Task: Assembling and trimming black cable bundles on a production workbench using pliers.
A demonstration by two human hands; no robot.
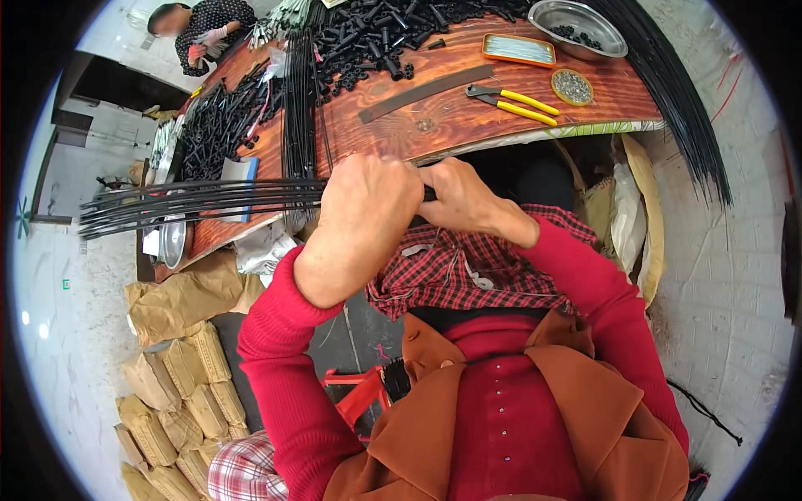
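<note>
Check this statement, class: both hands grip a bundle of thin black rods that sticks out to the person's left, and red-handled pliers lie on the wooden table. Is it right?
One detail is wrong. The pliers on the wooden table have yellow handles, not red, as the head view shows. The rest holds: the left hand and right hand both grip the bundle of thin black rods, which sticks out to the person's left.

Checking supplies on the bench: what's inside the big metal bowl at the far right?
The metal bowl holds a few small black pieces near its far side; most of its bottom is bare.
</note>
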